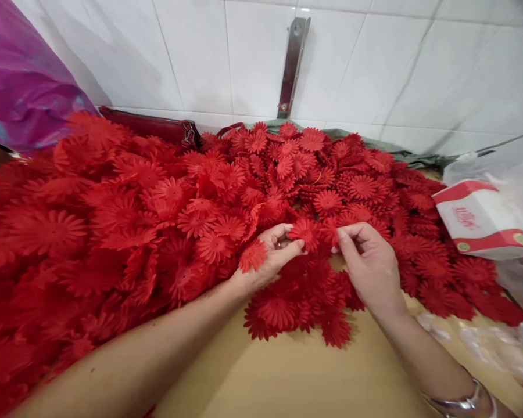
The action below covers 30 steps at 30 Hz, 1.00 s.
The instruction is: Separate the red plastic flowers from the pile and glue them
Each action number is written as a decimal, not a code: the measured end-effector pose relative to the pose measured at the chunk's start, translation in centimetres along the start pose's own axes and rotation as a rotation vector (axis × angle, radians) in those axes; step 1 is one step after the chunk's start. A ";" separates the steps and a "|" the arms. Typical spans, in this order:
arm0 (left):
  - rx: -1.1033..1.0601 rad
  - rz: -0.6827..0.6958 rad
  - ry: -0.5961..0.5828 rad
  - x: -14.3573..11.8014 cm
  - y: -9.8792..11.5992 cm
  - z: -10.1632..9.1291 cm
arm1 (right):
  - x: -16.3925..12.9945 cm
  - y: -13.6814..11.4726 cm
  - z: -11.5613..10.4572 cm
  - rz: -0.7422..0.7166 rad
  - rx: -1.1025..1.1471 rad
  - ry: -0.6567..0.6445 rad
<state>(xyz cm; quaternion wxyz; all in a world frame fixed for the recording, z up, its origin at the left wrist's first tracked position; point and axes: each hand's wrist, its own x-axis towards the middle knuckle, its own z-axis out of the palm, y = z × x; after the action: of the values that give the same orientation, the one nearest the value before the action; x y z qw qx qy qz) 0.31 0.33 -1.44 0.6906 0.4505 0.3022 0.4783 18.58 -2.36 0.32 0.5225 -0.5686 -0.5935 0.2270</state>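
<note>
In the head view, my left hand (272, 255) pinches a red petal-edged flower piece (305, 234) between thumb and fingers. Another red flower piece (252, 256) lies against the back of that hand, near the wrist. My right hand (370, 261) is closed, its thumb and forefinger pinching a second red flower piece (329, 233) right beside the first. Whether these two pieces are joined cannot be made out. Below both hands, a small cluster of red flower pieces (279, 310) lies on the tan tabletop (261, 377).
A big heap of red flower pieces (113, 232) spreads from the left to the right. A white-and-red box (479, 217) and clear plastic bag (514, 174) are at the right. Behind are a dark red purse (152, 126), a tiled wall (200, 52) and a metal bracket (293, 67).
</note>
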 end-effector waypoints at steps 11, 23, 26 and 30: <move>-0.040 0.058 0.058 0.0 0.3 0.3 | -0.8 -1.0 0.9 -0.119 -0.016 -0.100; -0.182 -0.013 0.083 -0.1 0.9 0.2 | -0.6 -0.7 1.2 -0.010 0.191 -0.057; -0.120 -0.035 0.054 -0.1 0.8 0.1 | -0.6 -0.7 1.1 -0.042 0.163 -0.065; 0.012 0.014 0.026 0.1 0.7 -0.1 | -0.6 -0.9 1.0 -0.068 0.137 -0.089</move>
<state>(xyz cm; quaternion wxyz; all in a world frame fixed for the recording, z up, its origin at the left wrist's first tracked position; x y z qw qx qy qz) 0.00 0.53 -0.86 0.6806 0.4504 0.3110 0.4870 17.18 -2.78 0.50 0.5406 -0.5006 -0.6181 0.2740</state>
